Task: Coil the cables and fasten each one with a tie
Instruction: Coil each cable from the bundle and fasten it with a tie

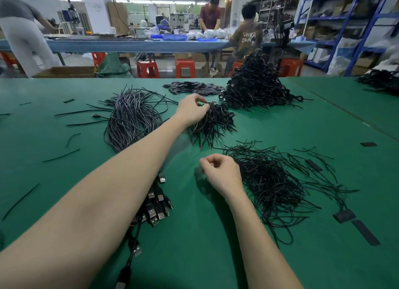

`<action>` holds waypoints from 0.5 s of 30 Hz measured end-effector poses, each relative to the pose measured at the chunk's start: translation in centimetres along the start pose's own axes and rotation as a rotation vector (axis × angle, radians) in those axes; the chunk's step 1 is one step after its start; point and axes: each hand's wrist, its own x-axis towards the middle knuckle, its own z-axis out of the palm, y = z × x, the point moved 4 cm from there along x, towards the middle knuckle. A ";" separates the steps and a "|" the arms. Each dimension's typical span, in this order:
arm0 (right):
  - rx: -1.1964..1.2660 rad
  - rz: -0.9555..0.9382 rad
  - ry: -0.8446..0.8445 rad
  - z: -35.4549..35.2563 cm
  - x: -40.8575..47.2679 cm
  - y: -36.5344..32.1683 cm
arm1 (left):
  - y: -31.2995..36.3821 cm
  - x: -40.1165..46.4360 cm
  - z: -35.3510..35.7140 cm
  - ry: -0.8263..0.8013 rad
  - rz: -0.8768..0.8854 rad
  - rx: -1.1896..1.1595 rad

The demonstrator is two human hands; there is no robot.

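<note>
My left hand [192, 110] reaches across the green table [64, 181] to a small heap of coiled black cables [212, 124]. Its fingers are curled on a cable at the top of that heap. My right hand [220, 172] hovers nearer to me with its fingers curled and nothing visible in them. It sits at the left edge of a loose pile of thin black ties [272, 181]. A long bundle of uncoiled black cables [133, 116] runs under my left forearm, and its USB plugs [157, 209] lie near me.
A tall heap of coiled cables [257, 88] stands at the back. Flat black pieces [194, 87] lie to its left. Stray ties [60, 156] are scattered on the left of the table. People, red stools and shelves are beyond the far edge.
</note>
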 end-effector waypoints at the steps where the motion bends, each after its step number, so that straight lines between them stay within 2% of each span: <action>1: -0.015 -0.009 -0.007 0.1 -0.1 -0.1 | -0.1 -1.3 -0.8 -0.006 0.017 -0.002; 6: -0.124 -0.026 -0.048 0.2 -0.1 -0.5 | -1.4 -9.3 -3.0 -0.171 0.062 0.128; 10: -0.215 -0.047 -0.051 0.3 -0.7 -1.1 | -3.2 -13.0 -3.6 -0.073 0.081 0.192; 15: -0.509 -0.174 -0.108 1.8 -1.8 -3.2 | -4.5 -12.6 -3.1 -0.011 0.154 0.296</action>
